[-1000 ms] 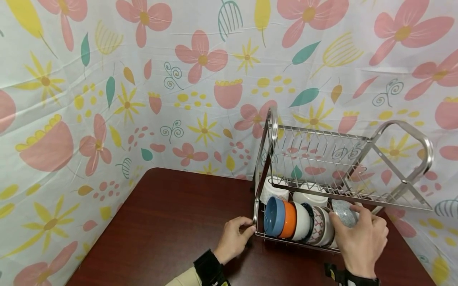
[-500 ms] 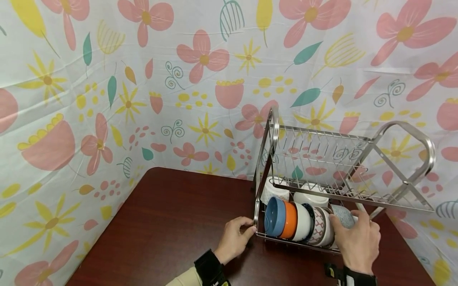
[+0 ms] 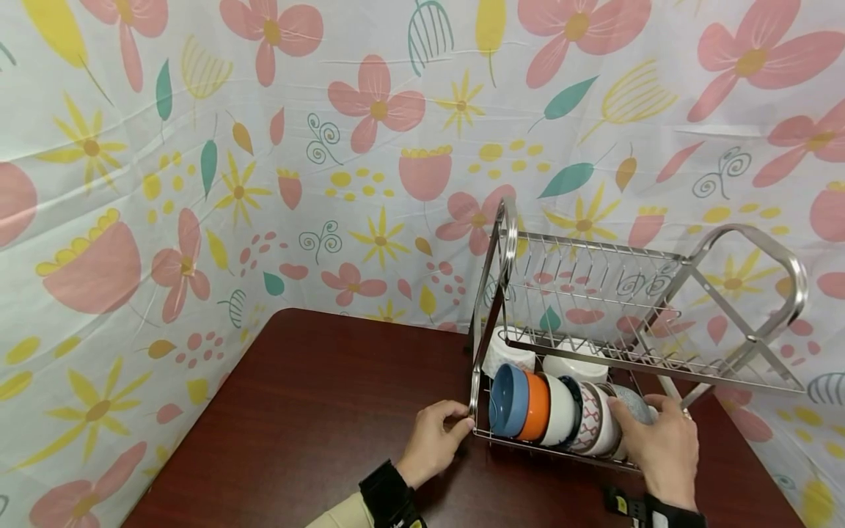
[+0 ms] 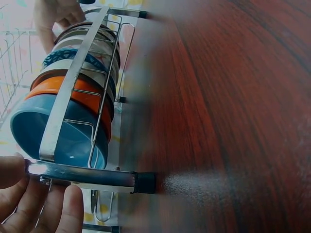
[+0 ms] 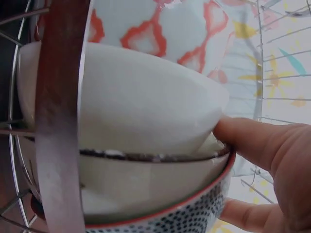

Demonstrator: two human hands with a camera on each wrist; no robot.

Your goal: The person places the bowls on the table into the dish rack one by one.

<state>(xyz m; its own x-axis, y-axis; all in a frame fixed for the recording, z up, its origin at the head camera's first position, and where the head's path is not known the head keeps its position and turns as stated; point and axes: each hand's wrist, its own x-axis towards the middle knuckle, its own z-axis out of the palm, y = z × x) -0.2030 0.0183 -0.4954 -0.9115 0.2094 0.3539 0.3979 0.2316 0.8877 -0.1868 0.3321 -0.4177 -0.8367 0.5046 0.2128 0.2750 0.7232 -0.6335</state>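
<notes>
My right hand holds a speckled bowl at the right end of a row of bowls on the lower tier of a metal dish rack. In the right wrist view, this dotted bowl has a red rim, and the thumb lies at that rim beside a white bowl. My left hand pinches the rack's left front frame between thumb and fingers. Nearest it stands a blue bowl on its side, then an orange bowl and a red-patterned bowl.
Behind the row sit two white vessels, one textured and one smooth bowl. Over them runs the rack's upper tier of wire slots. The dark wooden table stretches left, with a flowered curtain behind.
My right hand has moved the speckled bowl left and down, close against the row of bowls. The left hand stays on the rack's frame.
</notes>
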